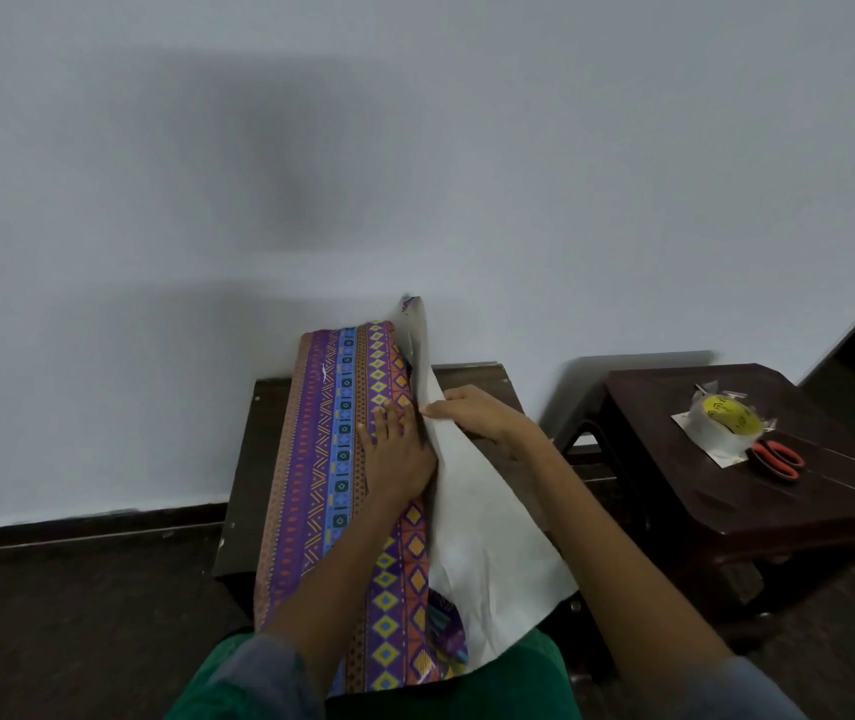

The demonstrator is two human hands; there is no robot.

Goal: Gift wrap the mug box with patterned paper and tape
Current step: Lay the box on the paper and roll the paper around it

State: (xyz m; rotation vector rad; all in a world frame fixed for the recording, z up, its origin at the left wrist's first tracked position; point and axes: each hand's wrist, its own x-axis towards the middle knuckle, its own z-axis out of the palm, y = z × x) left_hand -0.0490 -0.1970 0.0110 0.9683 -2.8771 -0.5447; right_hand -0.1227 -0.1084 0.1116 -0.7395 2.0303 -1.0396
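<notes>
Mid-fold: the left hand [398, 449] presses flat on the patterned paper [331, 433] while the right hand [482, 415] pinches its white flap [472, 537], which apparently needs pulling over and taping.

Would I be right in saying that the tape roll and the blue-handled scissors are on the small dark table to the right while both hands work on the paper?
Not quite: the scissors have orange-red handles, not blue, as the head view shows. The rest holds: they lie beside the tape roll on the small dark table while the left hand and right hand work on the paper.
</notes>
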